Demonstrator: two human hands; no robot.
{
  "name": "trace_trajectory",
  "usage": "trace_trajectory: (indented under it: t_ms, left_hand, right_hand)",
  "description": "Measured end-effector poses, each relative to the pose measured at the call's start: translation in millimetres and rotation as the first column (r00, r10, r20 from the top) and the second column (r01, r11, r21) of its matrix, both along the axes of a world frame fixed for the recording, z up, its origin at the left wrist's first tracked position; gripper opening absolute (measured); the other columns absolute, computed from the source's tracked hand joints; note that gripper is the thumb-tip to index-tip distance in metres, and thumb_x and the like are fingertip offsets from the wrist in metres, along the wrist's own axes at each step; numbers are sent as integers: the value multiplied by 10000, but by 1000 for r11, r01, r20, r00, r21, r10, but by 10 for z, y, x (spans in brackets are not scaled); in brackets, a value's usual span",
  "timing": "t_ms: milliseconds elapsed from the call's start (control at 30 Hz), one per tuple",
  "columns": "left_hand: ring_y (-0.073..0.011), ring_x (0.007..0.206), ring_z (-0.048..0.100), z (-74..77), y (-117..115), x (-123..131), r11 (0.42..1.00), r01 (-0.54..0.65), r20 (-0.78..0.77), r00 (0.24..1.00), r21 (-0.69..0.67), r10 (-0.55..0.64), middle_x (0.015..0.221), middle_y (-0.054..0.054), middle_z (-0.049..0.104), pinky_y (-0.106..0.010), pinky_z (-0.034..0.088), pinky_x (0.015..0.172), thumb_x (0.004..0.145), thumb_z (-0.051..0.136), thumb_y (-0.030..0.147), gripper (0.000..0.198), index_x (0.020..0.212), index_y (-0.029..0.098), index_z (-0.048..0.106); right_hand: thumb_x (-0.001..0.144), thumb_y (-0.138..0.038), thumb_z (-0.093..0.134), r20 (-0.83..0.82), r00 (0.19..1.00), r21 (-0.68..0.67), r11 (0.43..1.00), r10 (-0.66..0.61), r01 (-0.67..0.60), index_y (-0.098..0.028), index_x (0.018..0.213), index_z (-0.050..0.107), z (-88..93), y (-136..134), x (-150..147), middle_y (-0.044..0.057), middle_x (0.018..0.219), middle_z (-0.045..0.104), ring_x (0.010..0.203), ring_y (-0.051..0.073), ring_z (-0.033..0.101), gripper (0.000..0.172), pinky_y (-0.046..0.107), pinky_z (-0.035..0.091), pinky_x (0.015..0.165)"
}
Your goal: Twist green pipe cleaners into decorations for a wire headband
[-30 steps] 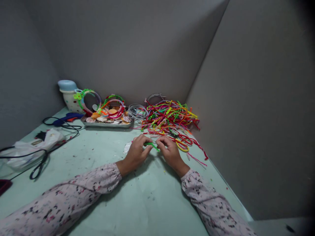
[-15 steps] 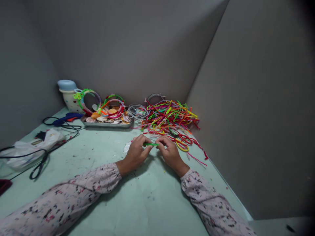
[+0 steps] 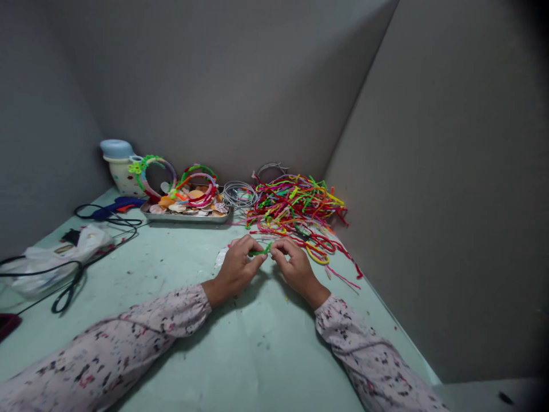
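A short green pipe cleaner (image 3: pixel 262 251) spans the gap between my two hands, its right end bent upward. My left hand (image 3: pixel 239 263) pinches it between thumb and fingers. Thumb and forefinger of my right hand (image 3: pixel 295 266) are closed at the bent end, touching or gripping it. Just beyond my hands lies a tangled heap of colourful pipe cleaners (image 3: pixel 295 200), with red and yellow strands trailing towards my right hand. A pale flat piece (image 3: pixel 221 257), partly hidden, rests beside my left hand.
A metal tray (image 3: pixel 186 218) of seashells holds colourful wrapped hoops (image 3: pixel 201 194). Beside it lies a wire coil (image 3: pixel 240 194). Towards the left are a lidded cup (image 3: pixel 122 169), a blue glue gun (image 3: pixel 114 209), black cable (image 3: pixel 81 269) and a plastic bag (image 3: pixel 55 260). Grey walls enclose the table (image 3: pixel 240 355).
The green pipe cleaner was straight between my hands; its right end now bends upward. My right fingertips have shifted slightly, while both arms stay in place.
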State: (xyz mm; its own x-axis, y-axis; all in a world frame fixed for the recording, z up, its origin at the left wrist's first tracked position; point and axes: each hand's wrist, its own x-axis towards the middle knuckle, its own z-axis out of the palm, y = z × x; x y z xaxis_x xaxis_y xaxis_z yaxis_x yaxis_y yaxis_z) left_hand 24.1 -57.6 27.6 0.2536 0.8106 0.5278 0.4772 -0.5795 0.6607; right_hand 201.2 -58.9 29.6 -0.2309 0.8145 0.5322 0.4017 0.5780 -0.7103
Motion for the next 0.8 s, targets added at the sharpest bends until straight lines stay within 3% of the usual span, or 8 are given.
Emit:
trace_trajectory:
  t_ms: [400,800]
  left_hand:
    - [-198,910,570,-1,22,21,997,-57,-57,997,52,60,917,-27,631,-368,397,851,869,574,272,86,919,202,579]
    - [-176,813,546,1,19,18,995,-60,-65,996,74,65,820,-9,605,-354,387,811,859,599,271,97,828,188,559]
  right_hand:
    - [905,-259,530,-80,994,-62,996,-70,66,-195,823,614,-18,29,6,16,800,600,726,151,562,133,273,442,679]
    - [911,-245,521,-36,998,-34,998,-49,48,-195,816,609,-14,4,-25,14,803,597,735,151,556,139,270,433,690]
